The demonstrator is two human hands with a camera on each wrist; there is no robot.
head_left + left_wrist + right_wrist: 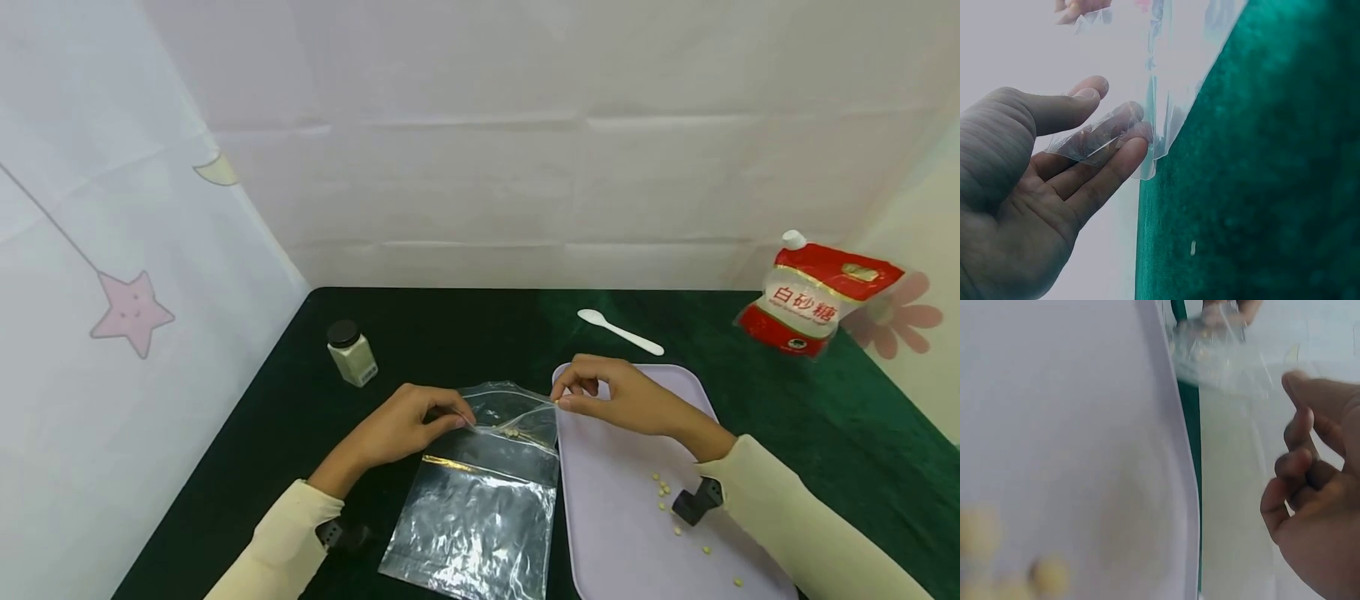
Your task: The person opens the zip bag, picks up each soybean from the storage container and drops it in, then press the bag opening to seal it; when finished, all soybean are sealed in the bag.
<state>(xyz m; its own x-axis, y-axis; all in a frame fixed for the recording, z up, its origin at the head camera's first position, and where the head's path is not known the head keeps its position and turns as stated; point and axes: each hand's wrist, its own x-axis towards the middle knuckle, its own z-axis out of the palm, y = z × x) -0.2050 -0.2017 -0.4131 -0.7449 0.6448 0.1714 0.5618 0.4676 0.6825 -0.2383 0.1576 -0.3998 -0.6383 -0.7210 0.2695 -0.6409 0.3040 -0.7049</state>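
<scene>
leftmost i have a black-lidded jar (352, 358), then the left hand (408, 423), thumb and bent fingers pinching the left mouth edge of a clear zip bag (483, 525). the bag lies beside the tray, pale yellow beans (512, 432) showing through its upper part. i'd hold that edge bowed so the mouth gapes. the right hand (618, 400) is curled, thumb and forefinger close together at the mouth's right corner; i can't tell whether they grip film or a bean. behind it lies a white spoon (620, 332). i'd keep that forearm off the lilac tray (600, 533), whose loose beans (665, 489) could roll; the sugar pouch (813, 298) sits farther right.
</scene>
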